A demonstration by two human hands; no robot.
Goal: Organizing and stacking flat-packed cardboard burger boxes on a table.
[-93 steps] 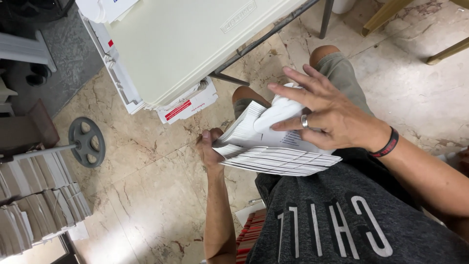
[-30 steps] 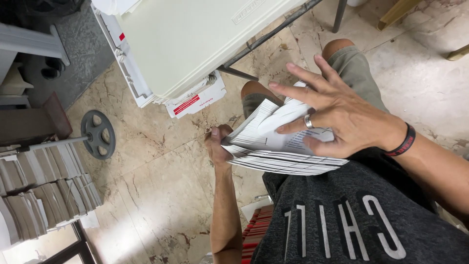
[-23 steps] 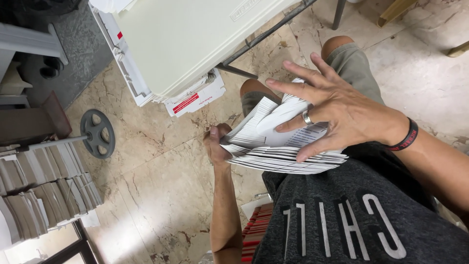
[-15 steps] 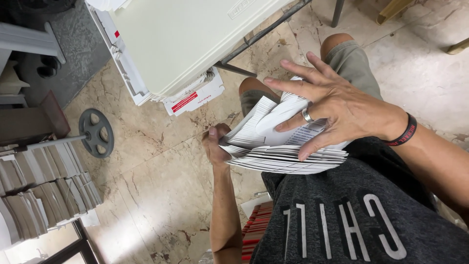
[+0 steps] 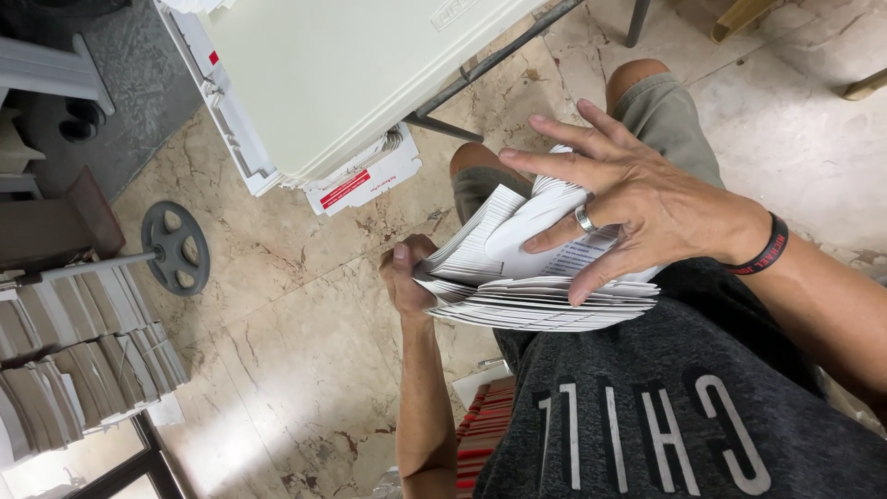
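A thick stack of white envelopes (image 5: 540, 296) sits in front of the person's lap, above the knees, carried by nothing but the hands. The left hand (image 5: 405, 277) is closed around the stack's left end, apparently to hold it square. The right hand (image 5: 637, 199) lies on top with fingers spread, curling up the topmost envelopes as if to part them. A white folding table (image 5: 342, 74) stands beyond over the marble floor (image 5: 277, 351).
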